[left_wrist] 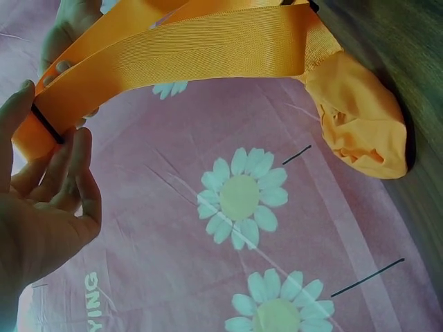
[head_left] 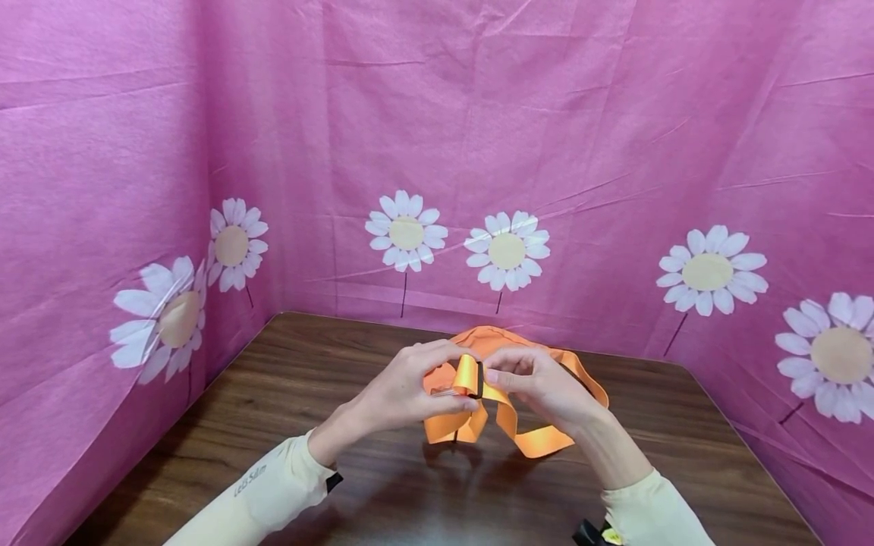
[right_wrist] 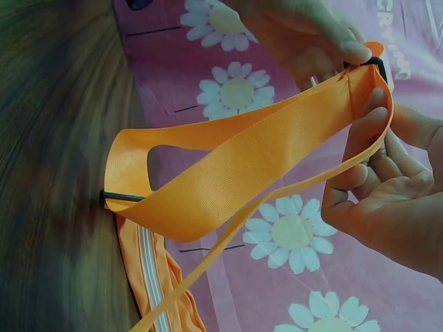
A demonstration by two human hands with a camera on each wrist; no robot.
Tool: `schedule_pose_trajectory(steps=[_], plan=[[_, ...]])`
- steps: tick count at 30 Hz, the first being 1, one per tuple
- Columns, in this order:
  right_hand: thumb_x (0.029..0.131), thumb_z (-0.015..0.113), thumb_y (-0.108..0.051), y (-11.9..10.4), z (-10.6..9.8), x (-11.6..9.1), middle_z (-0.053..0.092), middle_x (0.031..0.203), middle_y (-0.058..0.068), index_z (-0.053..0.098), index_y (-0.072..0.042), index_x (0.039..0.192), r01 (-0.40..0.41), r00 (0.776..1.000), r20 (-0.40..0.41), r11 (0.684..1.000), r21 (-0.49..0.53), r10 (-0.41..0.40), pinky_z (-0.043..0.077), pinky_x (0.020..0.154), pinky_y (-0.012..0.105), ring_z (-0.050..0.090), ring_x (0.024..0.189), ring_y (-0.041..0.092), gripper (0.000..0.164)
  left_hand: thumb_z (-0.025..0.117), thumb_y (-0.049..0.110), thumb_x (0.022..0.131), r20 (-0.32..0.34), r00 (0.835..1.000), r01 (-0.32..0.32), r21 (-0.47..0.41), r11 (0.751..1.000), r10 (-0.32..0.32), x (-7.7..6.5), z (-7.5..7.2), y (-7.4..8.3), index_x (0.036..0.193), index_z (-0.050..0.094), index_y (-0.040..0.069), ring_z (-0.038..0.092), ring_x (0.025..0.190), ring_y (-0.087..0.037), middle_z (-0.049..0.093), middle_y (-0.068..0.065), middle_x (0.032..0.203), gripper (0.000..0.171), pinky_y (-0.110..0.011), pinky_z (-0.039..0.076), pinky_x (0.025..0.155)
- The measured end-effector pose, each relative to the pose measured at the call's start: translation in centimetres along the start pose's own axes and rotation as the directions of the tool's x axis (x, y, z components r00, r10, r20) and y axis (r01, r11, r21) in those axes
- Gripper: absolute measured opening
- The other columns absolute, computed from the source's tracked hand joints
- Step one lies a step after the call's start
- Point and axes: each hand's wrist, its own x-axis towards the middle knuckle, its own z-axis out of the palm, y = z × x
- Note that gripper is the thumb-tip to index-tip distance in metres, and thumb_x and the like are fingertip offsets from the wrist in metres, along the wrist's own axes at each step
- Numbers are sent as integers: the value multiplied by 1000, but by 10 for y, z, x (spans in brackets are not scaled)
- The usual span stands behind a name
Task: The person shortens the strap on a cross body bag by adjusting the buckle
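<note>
An orange webbing strap (head_left: 546, 441) runs up from an orange fabric bag (head_left: 488, 340) to both hands. Near the strap's raised end, a black slide buckle (head_left: 479, 381) has webbing looped through it. My left hand (head_left: 399, 387) pinches this buckle by its edges, thumb on one end and fingers on the other, as the left wrist view shows. Close beside the buckle, my right hand (head_left: 546, 383) holds the strap between thumb and fingers; in the right wrist view its fingertips (right_wrist: 377, 117) lie inside the bend of the webbing. A loose length of strap hangs below the hands.
The bag rests toward the back of the dark wooden table (head_left: 328, 356), its white zipper (right_wrist: 154, 277) showing in the right wrist view. Another black slider (right_wrist: 123, 197) sits lower on the strap. A pink curtain (head_left: 437, 114) with printed daisies surrounds the table's back and sides.
</note>
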Motion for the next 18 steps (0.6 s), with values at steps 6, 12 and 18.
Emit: schedule_pose_trajectory(steps=[6,12,18], plan=[[104,60,-19,-4,5,-1,66,89,14,71,1,106,-39,999,16,994,-100,40,49,82,39,59,90,27,23,88,33,83,3,999,52,133,990,-53,-3,1,1,124,69,14,60,100,-4,67,12,117,50,-33,46,84],[103,64,-22,-9,8,-3,63,79,25,71,2,99,-60,998,19,988,-144,63,50,81,43,62,88,32,25,86,38,83,9,993,117,165,979,-120,-4,3,2,132,65,15,59,104,-5,65,11,122,58,-34,46,87],[104,59,-14,-10,7,-4,63,81,15,67,4,98,-14,1000,27,1000,-12,15,49,81,39,59,83,35,20,87,40,82,30,989,139,128,982,-144,-5,12,-3,130,64,20,56,84,-3,64,13,117,57,-26,48,76]])
